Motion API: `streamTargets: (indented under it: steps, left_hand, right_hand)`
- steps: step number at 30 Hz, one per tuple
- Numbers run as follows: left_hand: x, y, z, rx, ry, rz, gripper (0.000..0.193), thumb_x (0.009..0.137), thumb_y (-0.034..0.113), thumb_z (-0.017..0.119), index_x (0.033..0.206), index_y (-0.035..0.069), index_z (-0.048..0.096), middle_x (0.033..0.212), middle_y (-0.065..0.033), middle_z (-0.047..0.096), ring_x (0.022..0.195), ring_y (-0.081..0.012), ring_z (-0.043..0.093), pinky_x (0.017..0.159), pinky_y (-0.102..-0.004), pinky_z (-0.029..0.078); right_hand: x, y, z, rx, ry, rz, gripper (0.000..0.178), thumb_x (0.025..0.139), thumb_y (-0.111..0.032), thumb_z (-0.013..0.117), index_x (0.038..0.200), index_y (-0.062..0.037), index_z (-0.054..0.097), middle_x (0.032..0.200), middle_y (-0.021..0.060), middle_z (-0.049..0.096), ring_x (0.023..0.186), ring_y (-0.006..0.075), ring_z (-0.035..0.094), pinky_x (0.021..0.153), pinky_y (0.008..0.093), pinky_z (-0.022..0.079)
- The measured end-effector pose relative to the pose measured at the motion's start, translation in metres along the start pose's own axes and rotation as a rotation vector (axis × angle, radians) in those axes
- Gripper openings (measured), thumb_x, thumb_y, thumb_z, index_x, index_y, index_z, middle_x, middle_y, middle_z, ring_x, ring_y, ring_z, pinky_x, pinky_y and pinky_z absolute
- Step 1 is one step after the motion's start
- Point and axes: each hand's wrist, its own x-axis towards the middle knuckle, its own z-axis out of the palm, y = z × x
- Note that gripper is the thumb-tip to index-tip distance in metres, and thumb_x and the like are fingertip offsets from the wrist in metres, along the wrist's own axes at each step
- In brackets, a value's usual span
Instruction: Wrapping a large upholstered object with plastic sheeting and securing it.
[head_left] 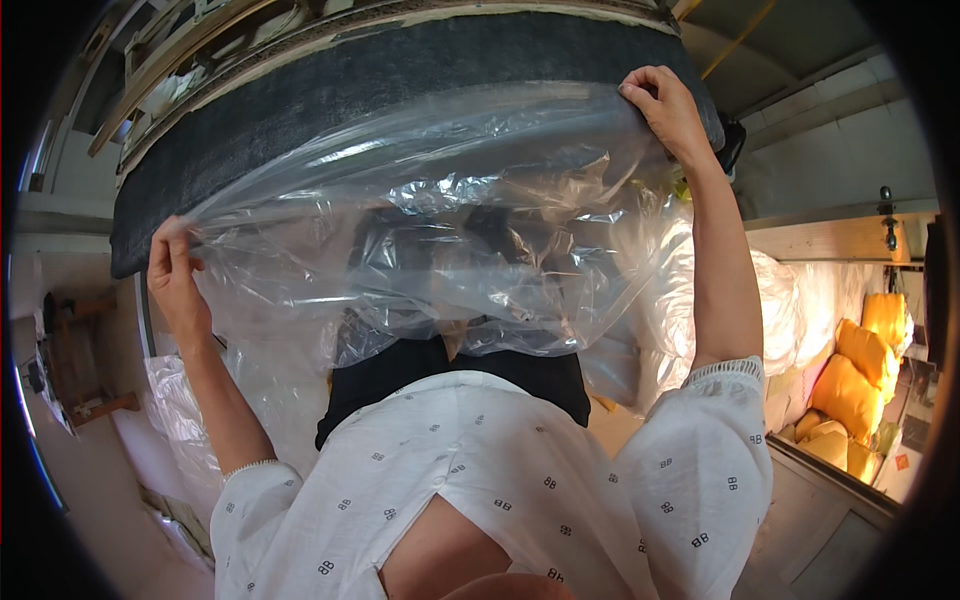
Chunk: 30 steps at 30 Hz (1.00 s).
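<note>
A wide sheet of clear plastic film [440, 240] stretches between my two hands and hangs down over my lap in shiny creases. At its left end my left hand [178, 275] pinches the upper edge. My right hand [665, 108] grips the other end of that edge, farther away and higher in view, with thumb and fingers pressed together. Behind the film's upper edge lies a dark padded surface [330, 100]. The film partly covers the near side of this surface.
Metal and wooden rails [160, 85] run along the far side of the dark surface. More crumpled clear film [770, 295] is heaped at the right, with yellow bundles [850, 385] past it. Another pile of film [185, 410] lies at the lower left.
</note>
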Motion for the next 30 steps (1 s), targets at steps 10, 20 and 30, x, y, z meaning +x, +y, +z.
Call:
streamTargets:
  steps: [10, 20, 30]
  left_hand:
    - [0.034, 0.004, -0.005, -0.463, 0.073, 0.105, 0.016, 0.098, 0.021, 0.05, 0.098, 0.008, 0.059, 0.079, 0.0012, 0.057, 0.069, -0.0051, 0.05, 0.058, -0.0205, 0.038]
    - [0.046, 0.001, -0.014, -0.493, 0.189, -0.067, 0.017, 0.095, 0.022, 0.056, 0.103, 0.009, 0.062, 0.086, 0.0009, 0.061, 0.076, -0.0067, 0.056, 0.063, -0.0211, 0.044]
    - [0.088, 0.024, 0.036, -0.069, 0.373, 0.28, 0.017, 0.097, 0.021, 0.052, 0.091, 0.008, 0.063, 0.078, 0.0005, 0.058, 0.075, -0.0078, 0.054, 0.065, -0.023, 0.043]
  right_hand:
    - [0.026, -0.04, -0.008, 0.407, 0.152, -0.103, 0.008, 0.094, -0.009, 0.051, 0.099, -0.003, 0.051, 0.083, 0.0033, 0.061, 0.076, 0.0097, 0.057, 0.073, 0.0232, 0.046]
    - [0.038, -0.056, -0.032, 0.316, 0.025, -0.101, 0.012, 0.094, -0.012, 0.053, 0.098, -0.0015, 0.056, 0.083, 0.0007, 0.061, 0.081, 0.0082, 0.057, 0.078, 0.0223, 0.045]
    - [0.102, -0.076, 0.003, -0.126, 0.857, -0.059, 0.021, 0.093, -0.024, 0.049, 0.097, -0.0031, 0.052, 0.089, 0.0183, 0.065, 0.082, 0.037, 0.062, 0.072, 0.0424, 0.047]
